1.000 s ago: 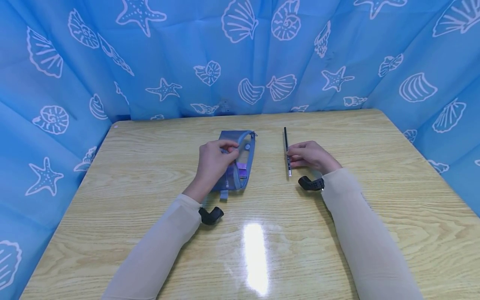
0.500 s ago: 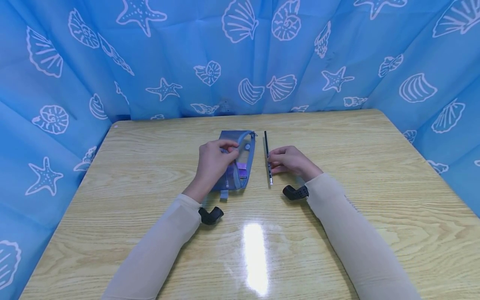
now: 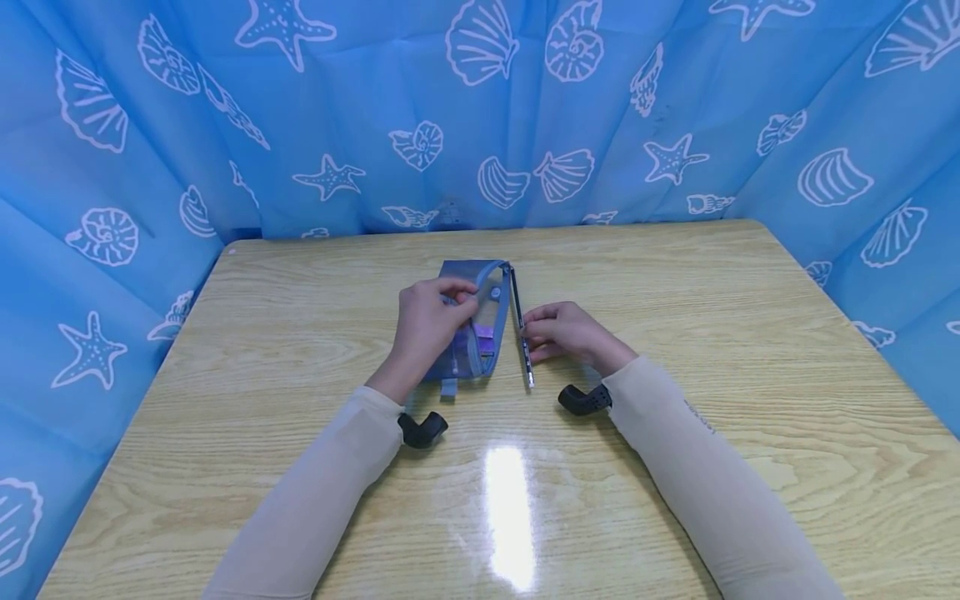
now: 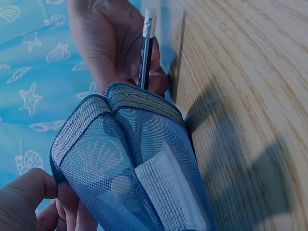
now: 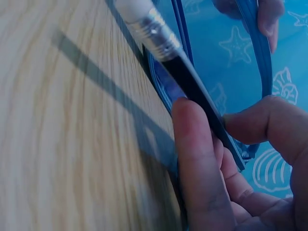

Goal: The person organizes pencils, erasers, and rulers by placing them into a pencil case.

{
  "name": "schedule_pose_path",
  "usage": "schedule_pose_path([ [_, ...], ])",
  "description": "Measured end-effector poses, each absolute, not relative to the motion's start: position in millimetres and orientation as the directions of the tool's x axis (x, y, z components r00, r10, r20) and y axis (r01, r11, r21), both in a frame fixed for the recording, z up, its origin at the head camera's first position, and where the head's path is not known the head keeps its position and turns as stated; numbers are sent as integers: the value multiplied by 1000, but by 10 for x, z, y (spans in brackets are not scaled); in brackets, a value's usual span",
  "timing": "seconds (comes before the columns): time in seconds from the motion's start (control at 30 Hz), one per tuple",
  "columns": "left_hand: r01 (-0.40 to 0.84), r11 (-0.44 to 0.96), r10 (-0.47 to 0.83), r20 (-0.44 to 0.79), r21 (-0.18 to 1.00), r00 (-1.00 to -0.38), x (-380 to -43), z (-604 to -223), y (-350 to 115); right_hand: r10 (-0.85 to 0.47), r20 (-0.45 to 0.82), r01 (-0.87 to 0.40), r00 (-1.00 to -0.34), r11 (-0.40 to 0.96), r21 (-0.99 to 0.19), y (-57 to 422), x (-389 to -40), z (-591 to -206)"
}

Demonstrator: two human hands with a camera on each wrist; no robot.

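Note:
A blue mesh pencil case (image 3: 456,367) lies on the table with its zipped mouth spread apart, facing right. My left hand (image 3: 431,321) pinches the upper edge of that mouth between thumb and fingers. Inside the case, a purple item (image 3: 485,337) and a small round pale thing (image 3: 495,293) show. My right hand (image 3: 573,333) pinches a black pencil (image 3: 517,304) just right of the opening. The pencil's white eraser (image 5: 134,9) and silver ferrule point toward me, and its far end is beside the case's far corner. Whether pencil and case touch, I cannot tell.
The wooden table (image 3: 300,325) extends around the case on every side. A blue curtain (image 3: 345,117) with white shells and starfish stands along its back and sides. A glare patch (image 3: 510,517) lies near the front. Each wrist carries a black camera mount (image 3: 423,430).
My right hand has moved left and slightly toward me, bringing the pencil from well right of the case to beside its opening. The left hand and the case have stayed in place.

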State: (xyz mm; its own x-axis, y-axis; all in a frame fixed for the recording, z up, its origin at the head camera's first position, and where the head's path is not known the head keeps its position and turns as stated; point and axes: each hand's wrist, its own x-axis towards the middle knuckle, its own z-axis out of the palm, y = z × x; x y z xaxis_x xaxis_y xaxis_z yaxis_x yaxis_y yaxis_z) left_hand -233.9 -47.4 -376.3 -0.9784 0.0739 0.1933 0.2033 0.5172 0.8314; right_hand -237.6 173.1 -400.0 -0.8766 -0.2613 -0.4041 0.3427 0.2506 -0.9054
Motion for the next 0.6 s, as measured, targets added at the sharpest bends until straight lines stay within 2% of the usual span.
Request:
schedule_pose_path([
  [0.6, 189, 507, 77, 174, 841, -982, -2344, -3767, -465, -298, -389, 329, -872, 234, -915, 1632, -2347, -3962],
])
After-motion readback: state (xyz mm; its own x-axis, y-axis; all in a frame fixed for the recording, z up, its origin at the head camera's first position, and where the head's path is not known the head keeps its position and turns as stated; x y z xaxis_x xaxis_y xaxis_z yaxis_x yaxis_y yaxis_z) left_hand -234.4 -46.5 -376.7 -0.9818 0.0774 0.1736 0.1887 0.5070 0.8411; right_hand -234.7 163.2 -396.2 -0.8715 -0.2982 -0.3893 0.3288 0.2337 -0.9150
